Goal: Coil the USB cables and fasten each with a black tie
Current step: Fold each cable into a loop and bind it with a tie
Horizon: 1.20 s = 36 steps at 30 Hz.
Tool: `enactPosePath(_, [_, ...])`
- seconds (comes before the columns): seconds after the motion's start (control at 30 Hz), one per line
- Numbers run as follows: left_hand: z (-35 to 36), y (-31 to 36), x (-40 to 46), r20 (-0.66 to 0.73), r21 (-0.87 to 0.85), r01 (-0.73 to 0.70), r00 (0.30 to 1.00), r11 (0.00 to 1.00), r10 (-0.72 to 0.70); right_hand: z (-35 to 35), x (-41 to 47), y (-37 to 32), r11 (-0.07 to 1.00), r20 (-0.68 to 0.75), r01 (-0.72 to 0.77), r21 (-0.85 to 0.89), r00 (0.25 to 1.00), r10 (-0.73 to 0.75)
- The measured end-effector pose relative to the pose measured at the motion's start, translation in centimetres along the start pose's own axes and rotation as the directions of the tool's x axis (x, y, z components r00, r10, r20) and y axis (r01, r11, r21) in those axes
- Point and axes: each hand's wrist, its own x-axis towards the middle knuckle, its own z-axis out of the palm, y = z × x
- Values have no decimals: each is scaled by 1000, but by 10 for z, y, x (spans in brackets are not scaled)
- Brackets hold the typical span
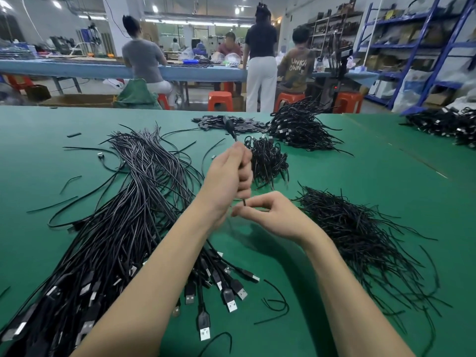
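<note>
- A factory assembly hall, lit by ceiling strip lights (180,21).
- Green worktop (360,176) piled with loose USB cables (123,228), black ties (360,233) and finished bundles (298,124).
- Other workers (144,60) at a long blue worktop (77,69), on orange stools (220,100).
- Blue storage racks (412,47) stacked with boxes.

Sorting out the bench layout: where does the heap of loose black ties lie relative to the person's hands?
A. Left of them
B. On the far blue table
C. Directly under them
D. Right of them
D: the heap of loose black ties spreads over the green table beside the right hand.
</note>
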Motion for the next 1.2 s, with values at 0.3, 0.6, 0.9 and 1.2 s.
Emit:
enactPosePath(0.3, [-27, 10, 3, -145, -144, 117, 980, 983, -137, -35, -25, 2, 885, 730, -397, 243, 675, 103])
enactPosePath(0.6, [-21, 12, -7, 341, -305, 338, 912, 890, -229, -43, -9, 19, 766, 22, -387, 513, 898, 439])
enactPosePath(0.9, [-1, -16, -4, 132, 39, 365, 921, 930, -367, -41, -5, -39, 794, -233, 82, 602, 969, 76])
enactPosePath(1.2, [-21, -3, -1, 219, -526, 314, 948, 790, -231, -28, -13, -7, 900, 360, -330, 286, 907, 218])
